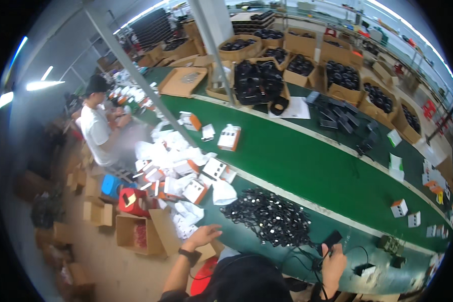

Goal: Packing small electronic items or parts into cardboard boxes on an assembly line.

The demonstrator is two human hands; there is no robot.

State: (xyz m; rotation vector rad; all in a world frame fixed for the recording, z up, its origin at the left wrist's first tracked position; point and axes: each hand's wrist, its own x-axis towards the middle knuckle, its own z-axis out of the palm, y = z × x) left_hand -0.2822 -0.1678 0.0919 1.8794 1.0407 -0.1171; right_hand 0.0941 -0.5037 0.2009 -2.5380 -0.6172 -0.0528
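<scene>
My left hand (204, 236) is over the near left side of the bench, fingers stretched out and nothing in them. It is closest to the white bags (186, 214). On the right, my right hand (333, 262) is closed, with a black cable (317, 272) running from its fingers down past the wrist. A black rectangular block (332, 238), like a power adapter, is at its fingertips; whether the hand grips it too is hard to tell. Between my hands lies a big heap of black cables (269, 216) with light connector ends.
A green conveyor belt (282, 151) crosses beyond the bench, bearing a white-orange box (229, 138). White-orange boxes (195, 191) pile up at left, near a seated co-worker (98, 123). Open cartons (342, 75) of black items line the far side. A metal fixture (390, 245) stands right.
</scene>
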